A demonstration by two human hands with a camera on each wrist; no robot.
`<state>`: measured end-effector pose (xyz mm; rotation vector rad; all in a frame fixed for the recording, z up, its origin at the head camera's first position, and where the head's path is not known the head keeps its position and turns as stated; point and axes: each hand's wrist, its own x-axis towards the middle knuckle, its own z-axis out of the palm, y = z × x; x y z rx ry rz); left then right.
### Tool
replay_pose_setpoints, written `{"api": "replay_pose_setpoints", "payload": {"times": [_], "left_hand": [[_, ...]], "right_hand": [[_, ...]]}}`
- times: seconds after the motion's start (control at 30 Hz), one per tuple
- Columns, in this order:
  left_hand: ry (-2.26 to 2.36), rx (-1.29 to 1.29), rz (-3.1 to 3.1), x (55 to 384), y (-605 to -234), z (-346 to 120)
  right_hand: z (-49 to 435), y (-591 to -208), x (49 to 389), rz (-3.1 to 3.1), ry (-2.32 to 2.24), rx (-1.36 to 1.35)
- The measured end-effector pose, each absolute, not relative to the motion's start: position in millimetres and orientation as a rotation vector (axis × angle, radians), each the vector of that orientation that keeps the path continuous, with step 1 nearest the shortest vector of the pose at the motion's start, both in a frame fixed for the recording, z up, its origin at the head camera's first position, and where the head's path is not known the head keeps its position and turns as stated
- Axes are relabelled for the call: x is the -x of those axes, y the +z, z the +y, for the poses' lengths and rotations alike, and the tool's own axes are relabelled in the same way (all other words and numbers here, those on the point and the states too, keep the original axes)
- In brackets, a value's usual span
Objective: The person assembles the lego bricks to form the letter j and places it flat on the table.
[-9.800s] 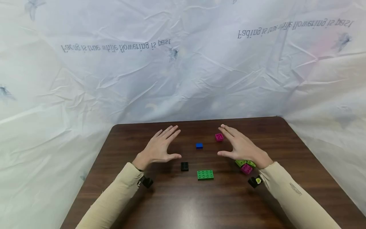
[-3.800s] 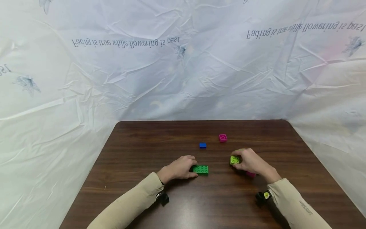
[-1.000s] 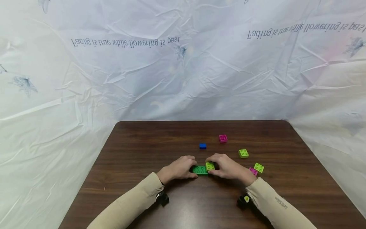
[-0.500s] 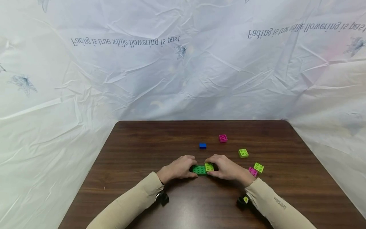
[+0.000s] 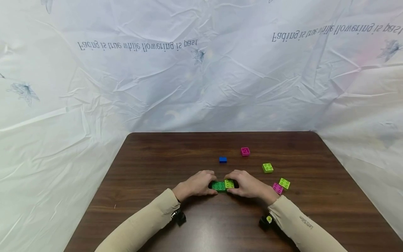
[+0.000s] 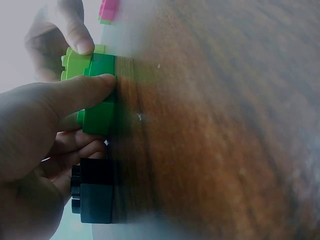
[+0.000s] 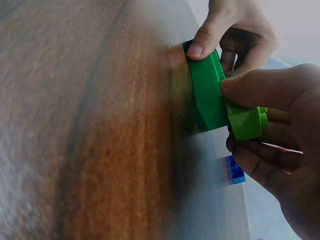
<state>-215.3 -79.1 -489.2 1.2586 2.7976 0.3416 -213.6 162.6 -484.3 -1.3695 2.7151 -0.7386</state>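
My left hand [image 5: 197, 183] grips the left end of a green toy building brick [image 5: 218, 186], thumb on its near side. A lime green brick [image 5: 229, 183] sits on the green brick's right end. My right hand [image 5: 248, 184] pinches this lime brick between thumb and fingers. In the right wrist view the lime brick [image 7: 245, 123] rests against the studded top of the green brick [image 7: 208, 95]; whether it is fully pressed down I cannot tell. Beside my left fingers stands a black brick [image 6: 96, 191], hidden in the head view.
Behind the hands lie a blue brick [image 5: 223, 160] and an upturned magenta brick [image 5: 245, 151]. To the right are a lime brick [image 5: 267, 168], another lime brick [image 5: 284, 183] and a magenta brick [image 5: 277, 188] touching it. All lie on the brown wooden table [image 5: 157, 150].
Both hands were open above the table at first. The left then took hold of the green brick; the right brought a lime brick leftward onto it, and that brick has lowered slightly.
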Motion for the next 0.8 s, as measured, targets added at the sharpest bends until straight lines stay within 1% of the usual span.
{"api": "replay_pose_setpoints", "payload": {"times": [0.43,0.8], "left_hand": [[0.349,-1.268,2.792,216.1,-486.5,-78.2],[0.349,-1.273,2.782,217.1,-487.6,-78.1]], "right_hand": [[161.9,-486.3,214.5,2.729,-0.745,1.374],[157.4,-488.7,215.3,2.722,-0.744,1.309]]}}
